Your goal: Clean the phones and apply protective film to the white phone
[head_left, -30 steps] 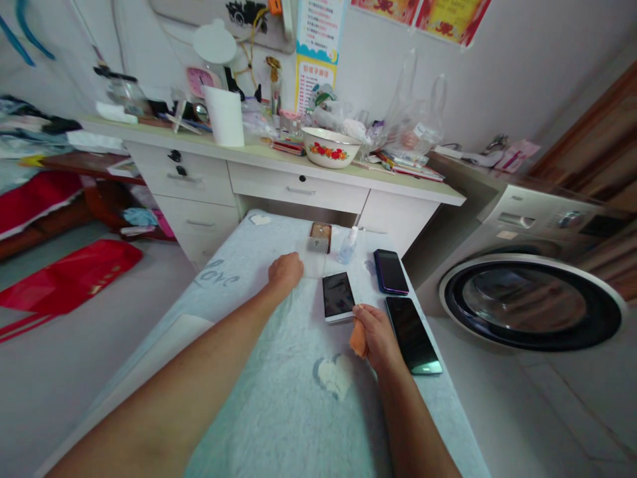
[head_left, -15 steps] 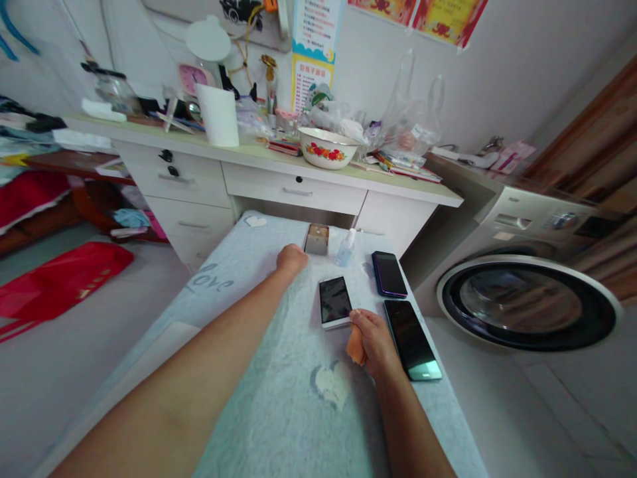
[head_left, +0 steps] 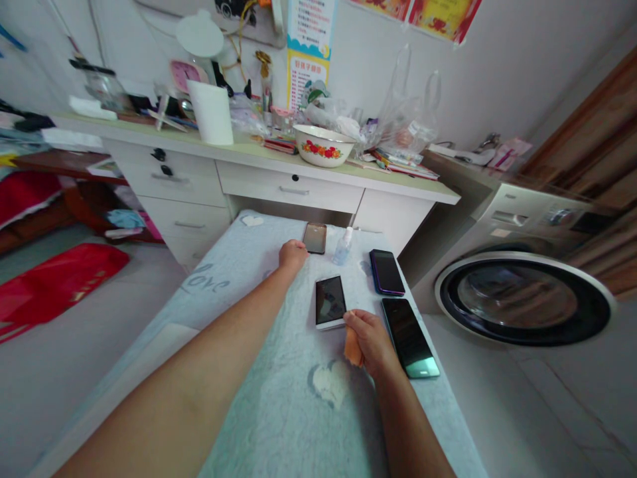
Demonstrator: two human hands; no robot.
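Observation:
My right hand [head_left: 369, 337] is closed round a folded orange cloth [head_left: 353, 348]. Its thumb and finger meet the lower right corner of a white phone [head_left: 330, 300], which lies screen up on the covered table [head_left: 269, 372]. Farther off, my left hand [head_left: 292, 256] is closed, its fingertips at the lower left edge of a flat brown phone or phone case [head_left: 315, 238]; whether they grip it is hidden. A clear spray bottle [head_left: 343, 247] stands right of that. Two dark phones, a purple-edged one [head_left: 387, 272] and a larger green-tinted one [head_left: 409, 338], lie along the right edge.
Beyond the table is a white desk [head_left: 293, 189] with a flowered enamel bowl [head_left: 324, 146], a white paper roll [head_left: 212, 114] and plastic bags [head_left: 411, 113]. A washing machine [head_left: 527, 219] stands to the right. A red bag [head_left: 60, 282] lies on the floor at left.
My left hand has shifted slightly right, closer to the brown phone or case. My right hand keeps the orange cloth at the white phone's corner. The whole view has drifted a little.

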